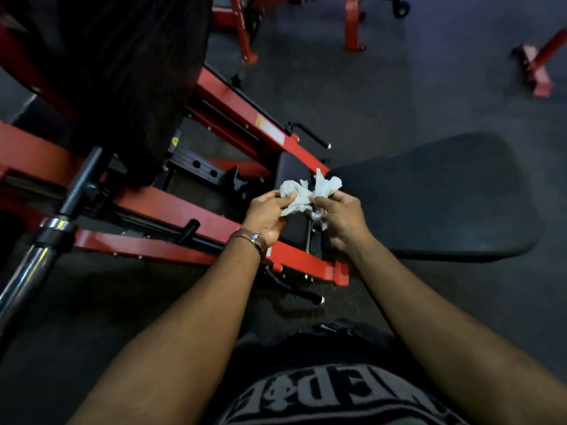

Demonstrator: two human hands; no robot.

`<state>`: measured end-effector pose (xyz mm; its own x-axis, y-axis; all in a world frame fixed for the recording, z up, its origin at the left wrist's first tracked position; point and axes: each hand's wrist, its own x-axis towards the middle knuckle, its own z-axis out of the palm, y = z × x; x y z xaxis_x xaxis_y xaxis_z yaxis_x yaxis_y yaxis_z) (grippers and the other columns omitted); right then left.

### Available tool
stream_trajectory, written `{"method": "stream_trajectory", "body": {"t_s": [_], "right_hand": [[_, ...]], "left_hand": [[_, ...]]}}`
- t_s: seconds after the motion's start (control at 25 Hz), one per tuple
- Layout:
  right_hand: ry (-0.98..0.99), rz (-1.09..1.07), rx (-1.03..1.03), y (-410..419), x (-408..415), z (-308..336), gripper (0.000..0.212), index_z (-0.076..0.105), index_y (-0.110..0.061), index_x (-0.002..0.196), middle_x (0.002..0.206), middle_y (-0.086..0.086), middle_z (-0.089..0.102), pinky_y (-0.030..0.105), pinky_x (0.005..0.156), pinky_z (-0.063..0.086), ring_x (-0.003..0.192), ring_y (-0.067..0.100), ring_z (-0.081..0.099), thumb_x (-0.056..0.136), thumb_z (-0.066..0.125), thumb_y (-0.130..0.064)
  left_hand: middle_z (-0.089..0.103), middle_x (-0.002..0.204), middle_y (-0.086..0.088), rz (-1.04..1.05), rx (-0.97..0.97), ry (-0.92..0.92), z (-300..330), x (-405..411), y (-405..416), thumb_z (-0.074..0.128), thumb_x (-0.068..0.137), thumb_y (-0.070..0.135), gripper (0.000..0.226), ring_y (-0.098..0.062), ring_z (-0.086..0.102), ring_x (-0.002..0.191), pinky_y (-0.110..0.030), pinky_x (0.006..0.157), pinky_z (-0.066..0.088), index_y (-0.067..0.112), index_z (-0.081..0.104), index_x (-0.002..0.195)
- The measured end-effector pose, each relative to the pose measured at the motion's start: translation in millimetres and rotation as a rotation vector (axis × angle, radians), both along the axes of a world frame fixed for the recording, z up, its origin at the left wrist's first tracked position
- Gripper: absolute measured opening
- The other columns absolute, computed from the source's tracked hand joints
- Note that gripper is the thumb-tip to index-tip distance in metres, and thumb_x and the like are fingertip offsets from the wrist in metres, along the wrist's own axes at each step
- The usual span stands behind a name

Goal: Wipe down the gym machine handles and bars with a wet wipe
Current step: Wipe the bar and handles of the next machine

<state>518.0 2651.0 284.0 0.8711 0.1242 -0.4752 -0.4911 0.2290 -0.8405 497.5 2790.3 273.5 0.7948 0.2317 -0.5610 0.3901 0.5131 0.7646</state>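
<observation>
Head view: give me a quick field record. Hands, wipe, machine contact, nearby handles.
left hand: pinches one end of the wet wipe
right hand: pinches the other end
wet wipe: white, crumpled, held between both hands above the machine
machine contact: none; wipe touches no bar or handle
red frame: below the hands
chrome bar: lower left, untouched
black handle: beyond the hands, untouched
black pad: right of the hands

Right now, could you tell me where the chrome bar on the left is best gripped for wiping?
Grip the chrome bar on its bare shaft below the collar, coming from the right where both hands hold the wipe. It slants free, nothing around it.
</observation>
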Motion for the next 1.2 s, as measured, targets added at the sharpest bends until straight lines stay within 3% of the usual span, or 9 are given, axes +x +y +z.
{"method": "stream_trajectory", "body": {"t_s": [0.28,0.36,0.48,0.68,0.8,0.88,0.96,1.08,1.2], "right_hand": [[-0.287,0.064,-0.219,12.2,53.9,64.6,0.017,0.074,-0.007,0.085,0.081,0.012,0.076,0.048,0.076,0.058,0.081,0.027,0.073,0.083,0.079,-0.023],[-0.281,0.117,-0.142,15.0,71.3,82.5,0.015,0.073,-0.005,0.08,0.074,0.01,0.075,0.047,0.076,0.059,0.074,0.025,0.072,0.084,0.078,-0.019],[-0.307,0.194,-0.067,14.8,94.9,104.2,0.016,0.072,0.004,0.088,0.086,0.023,0.073,0.052,0.084,0.056,0.083,0.035,0.071,0.082,0.078,-0.01],[-0.501,0.323,-0.048,13.7,116.5,122.7,0.028,0.074,0.004,0.086,0.092,0.031,0.071,0.052,0.079,0.054,0.08,0.028,0.066,0.077,0.084,-0.02],[-0.521,0.352,-0.111,18.9,132.7,130.1,0.025,0.072,0.001,0.084,0.077,0.015,0.07,0.039,0.066,0.05,0.069,0.021,0.062,0.079,0.083,-0.02],[-0.518,0.356,-0.126,29.5,141.4,137.0,0.03,0.065,0.001,0.081,0.072,0.013,0.065,0.037,0.062,0.049,0.068,0.021,0.059,0.077,0.085,-0.022],[-0.434,0.422,-0.067,43.9,147.7,144.5,0.026,0.062,-0.002,0.084,0.074,0.014,0.063,0.036,0.063,0.052,0.066,0.021,0.061,0.08,0.082,-0.018],[-0.237,0.596,0.089,69.9,164.5,157.7,0.007,0.064,-0.003,0.085,0.078,0.013,0.067,0.034,0.064,0.056,0.065,0.022,0.066,0.088,0.07,-0.003],[-0.299,0.578,-0.01,97.5,202.0,161.7,0.016,0.065,-0.004,0.083,0.077,0.014,0.067,0.03,0.06,0.053,0.062,0.021,0.065,0.082,0.066,0.012]], "left_hand": [[0.064,0.052,0.0,0.162,0.067,-0.093,63.9,31.4,17.1,0.055,0.089,-0.014,0.023,-0.007,0.056,0.039,-0.013,0.038,0.039,0.008,0.061,0.083],[0.068,0.06,-0.003,0.197,0.11,-0.122,74.5,41.6,16.6,0.063,0.089,-0.007,0.014,-0.009,0.06,0.046,-0.016,0.042,0.046,0.006,0.064,0.087],[0.07,0.08,-0.012,0.287,0.197,-0.153,86.4,59.0,15.6,0.069,0.089,0.002,0.009,-0.018,0.064,0.065,-0.025,0.055,0.052,0.004,0.068,0.097],[0.073,0.082,-0.009,0.465,0.232,-0.184,95.6,80.8,12.2,0.073,0.087,0.005,0.015,-0.017,0.067,0.067,-0.027,0.058,0.054,-0.002,0.07,0.1],[0.07,0.079,-0.013,0.518,0.292,-0.157,98.1,85.5,9.3,0.074,0.087,0.007,0.014,-0.017,0.064,0.064,-0.028,0.059,0.052,-0.005,0.067,0.092],[0.063,0.066,-0.004,0.539,0.358,-0.119,102.9,89.1,9.6,0.078,0.084,0.009,0.02,-0.007,0.055,0.051,-0.019,0.047,0.045,0.006,0.061,0.074],[0.057,0.061,-0.002,0.52,0.43,-0.079,100.9,96.5,14.9,0.082,0.08,0.012,0.032,-0.01,0.049,0.051,-0.023,0.048,0.041,0.013,0.055,0.064],[0.061,0.072,-0.012,0.479,0.419,-0.116,104.9,120.1,31.1,0.07,0.084,0.0,0.011,-0.019,0.054,0.07,-0.033,0.057,0.05,0.002,0.064,0.075],[0.071,0.08,-0.011,0.46,0.279,-0.212,119.4,153.2,52.5,0.065,0.091,0.006,0.007,-0.02,0.061,0.067,-0.024,0.056,0.047,0.007,0.072,0.09]]}}
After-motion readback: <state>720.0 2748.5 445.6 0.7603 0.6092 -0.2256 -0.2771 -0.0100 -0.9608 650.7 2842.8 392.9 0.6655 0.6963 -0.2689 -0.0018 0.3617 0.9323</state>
